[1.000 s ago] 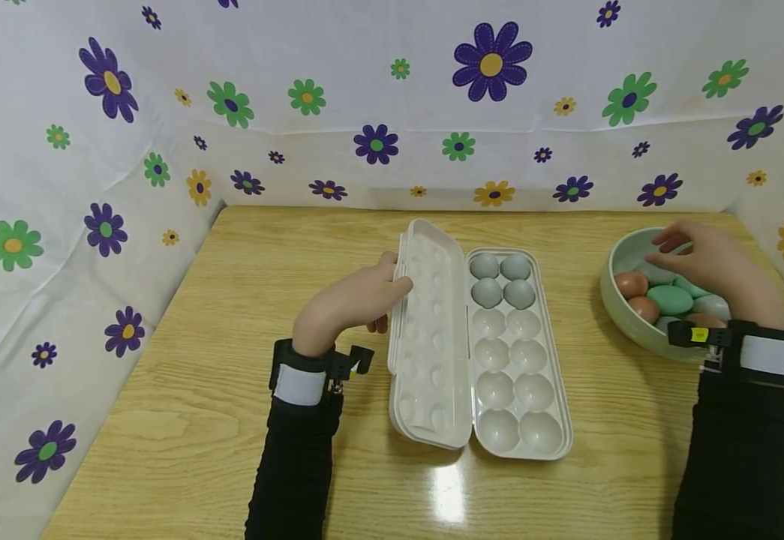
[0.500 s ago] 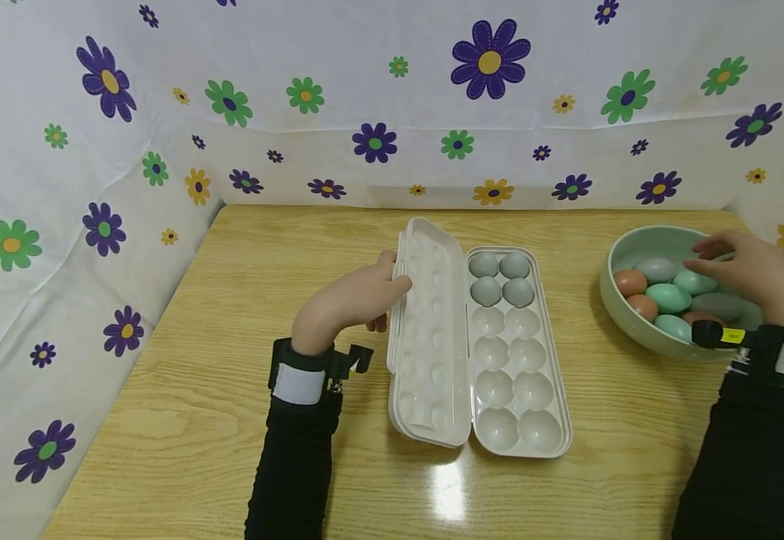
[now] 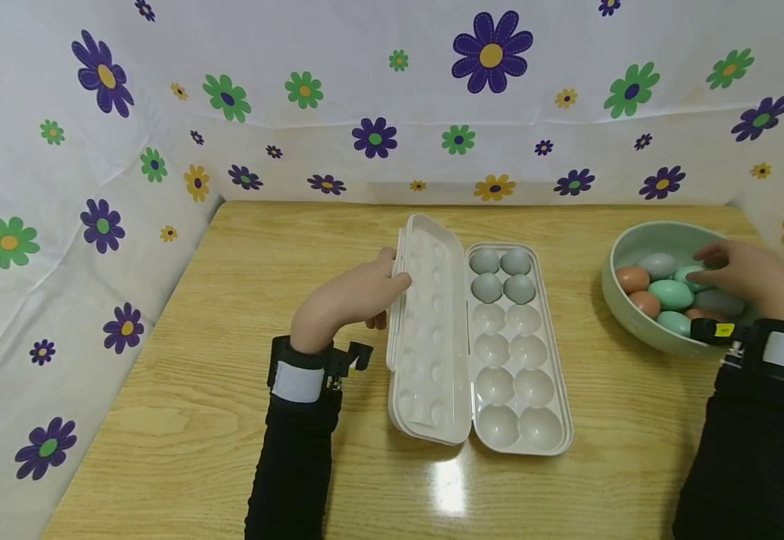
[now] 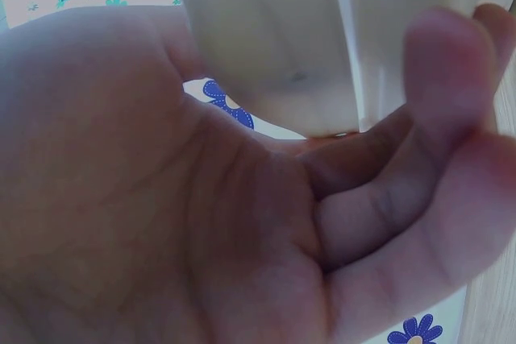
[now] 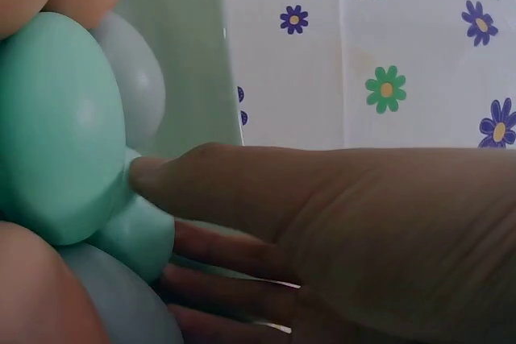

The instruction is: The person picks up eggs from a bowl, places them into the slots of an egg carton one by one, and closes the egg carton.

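My left hand (image 3: 358,300) grips the raised lid (image 3: 432,345) of a white plastic egg box by its left edge, thumb on the inner side and fingers behind. In the box's tray (image 3: 560,390), several pale grey-blue eggs (image 3: 503,275) fill the far cups; the nearer cups are bare. My right hand (image 3: 756,277) reaches into a light green bowl (image 3: 655,232) at the right. Its thumb and fingertips pinch a mint-green egg (image 5: 141,235) lying among the others. Another mint-green egg (image 5: 64,126) lies beside it, nearer the right wrist camera.
Brown eggs (image 3: 632,280) and a grey egg (image 3: 657,265) also lie in the bowl. A white flowered cloth (image 3: 419,90) hangs behind the wooden table (image 3: 189,360) and along its sides.
My right hand moved rightward over the bowl, then lowered, and its thumb and fingers closed on a mint-green egg. My left hand keeps its grip on the lid.
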Demonstrator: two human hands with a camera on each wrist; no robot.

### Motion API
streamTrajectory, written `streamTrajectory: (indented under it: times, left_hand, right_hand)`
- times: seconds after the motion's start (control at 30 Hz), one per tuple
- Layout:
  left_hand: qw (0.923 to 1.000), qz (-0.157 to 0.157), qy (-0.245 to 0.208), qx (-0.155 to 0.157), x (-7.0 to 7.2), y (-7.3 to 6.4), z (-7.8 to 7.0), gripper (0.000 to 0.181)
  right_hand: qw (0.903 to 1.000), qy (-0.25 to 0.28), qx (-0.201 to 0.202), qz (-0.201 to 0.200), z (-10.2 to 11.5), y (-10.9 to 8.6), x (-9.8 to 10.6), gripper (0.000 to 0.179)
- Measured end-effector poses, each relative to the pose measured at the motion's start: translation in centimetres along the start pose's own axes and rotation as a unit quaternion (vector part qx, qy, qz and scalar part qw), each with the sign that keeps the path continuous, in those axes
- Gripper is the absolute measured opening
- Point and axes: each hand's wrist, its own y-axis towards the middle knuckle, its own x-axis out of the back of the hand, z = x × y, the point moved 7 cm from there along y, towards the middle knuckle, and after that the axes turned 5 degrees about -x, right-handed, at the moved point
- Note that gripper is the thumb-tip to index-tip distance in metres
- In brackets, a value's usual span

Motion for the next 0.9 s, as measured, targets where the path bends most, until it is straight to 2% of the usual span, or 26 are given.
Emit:
streamTrajectory:
  times: [0.13,0.37,0.6,0.9]
  left_hand:
    - [1.0,0.001,0.001,0.002,0.0,0.1,0.1,0.044]
    - [1.0,0.002,-0.001,0.002,-0.1,0.1,0.1,0.043]
    - [1.0,0.002,-0.002,0.005,0.1,0.0,0.0,0.043]
    - [0.9999,0.006,-0.004,0.01,0.0,0.0,0.1,0.042]
  right_hand:
    - [0.9991,-0.009,0.006,0.04,0.0,0.4,-0.6,0.067]
    - [0.9969,-0.006,0.018,0.077,0.2,0.6,-1.2,0.063]
    - [0.9962,-0.018,0.055,0.065,1.2,0.6,-1.2,0.053]
    - [0.9975,-0.045,0.038,0.039,1.0,0.7,-1.0,0.051]
